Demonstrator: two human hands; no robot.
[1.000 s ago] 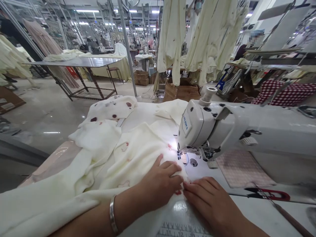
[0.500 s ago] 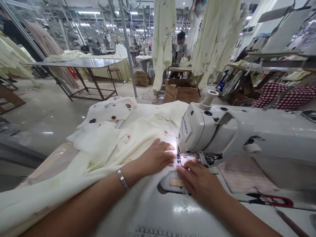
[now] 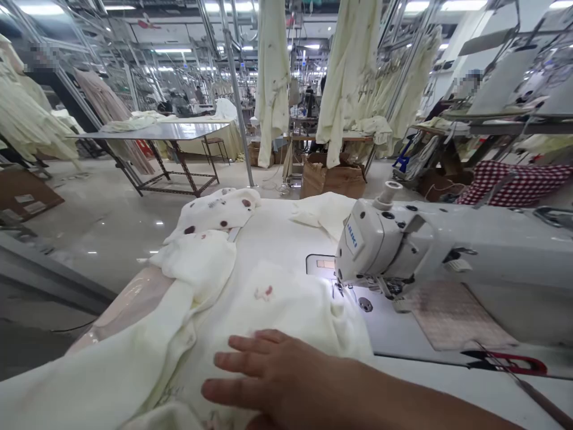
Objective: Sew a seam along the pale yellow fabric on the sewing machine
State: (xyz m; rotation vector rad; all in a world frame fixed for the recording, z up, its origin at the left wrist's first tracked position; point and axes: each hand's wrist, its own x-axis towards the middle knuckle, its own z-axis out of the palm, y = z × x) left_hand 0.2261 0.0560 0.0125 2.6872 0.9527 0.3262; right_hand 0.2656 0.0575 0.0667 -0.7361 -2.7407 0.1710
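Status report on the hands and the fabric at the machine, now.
Right hand flat, fingers spread on cream fabric. Left hand out of view. Fabric bunched just short of the sewing machine needle. Red-handled scissors lie apart, right.

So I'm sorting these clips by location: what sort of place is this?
Most likely a clothing factory: a sewing machine on the table, cream cloth under a hand, and garments hanging from overhead rails.

Red-handled snips lie beside hanging garments.
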